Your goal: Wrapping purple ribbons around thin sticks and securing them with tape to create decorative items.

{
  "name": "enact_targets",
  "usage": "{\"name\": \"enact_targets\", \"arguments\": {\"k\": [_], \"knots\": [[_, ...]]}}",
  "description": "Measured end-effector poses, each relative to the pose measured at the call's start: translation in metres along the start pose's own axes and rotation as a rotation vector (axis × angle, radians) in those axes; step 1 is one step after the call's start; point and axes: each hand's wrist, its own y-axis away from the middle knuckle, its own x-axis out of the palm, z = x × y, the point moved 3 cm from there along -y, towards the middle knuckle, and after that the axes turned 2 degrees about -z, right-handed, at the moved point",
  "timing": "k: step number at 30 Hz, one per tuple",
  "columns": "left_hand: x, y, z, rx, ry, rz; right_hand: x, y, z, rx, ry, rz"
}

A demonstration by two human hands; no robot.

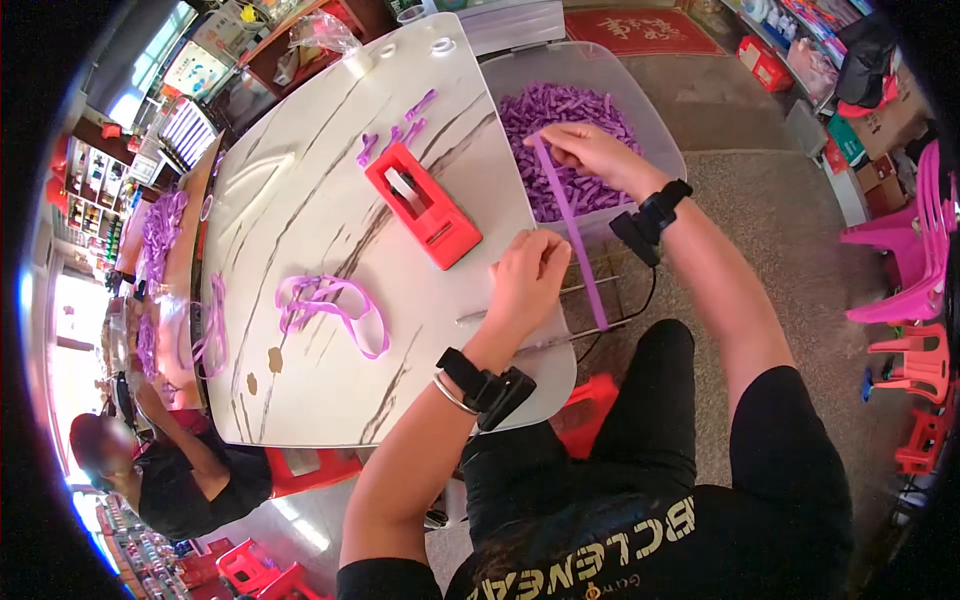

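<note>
The white marble-look tabletop (300, 200) is largest, with a clear bin (640, 90) of purple pieces at its right edge. A long purple strip (572, 225) runs between the hands: right hand (590, 148) pinches its top over the bin, left hand (527, 280) closes on it lower down. Its free end could snag the metal rods below. Beyond lie a red tape dispenser (425, 205), then a red rectangular mat on the floor (640, 32).
</note>
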Motion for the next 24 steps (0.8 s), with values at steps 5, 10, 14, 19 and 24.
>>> {"name": "enact_targets", "arguments": {"k": [5,10,14,19,24], "knots": [[0.004,0.001,-0.015,0.106,-0.213,0.116,-0.011,-0.011,-0.078,0.011,0.143,-0.055],[0.006,0.003,-0.011,0.171,-0.370,0.120,-0.016,0.029,-0.111,-0.003,0.519,-0.174],[0.008,0.002,-0.013,0.226,-0.432,0.154,-0.022,0.083,-0.146,0.010,0.673,-0.242],[0.008,-0.002,-0.006,0.197,-0.416,0.185,0.026,0.173,-0.170,0.392,0.256,-0.071],[0.007,-0.001,-0.009,0.230,-0.431,0.191,0.076,0.247,-0.143,0.480,0.023,0.105]]}}
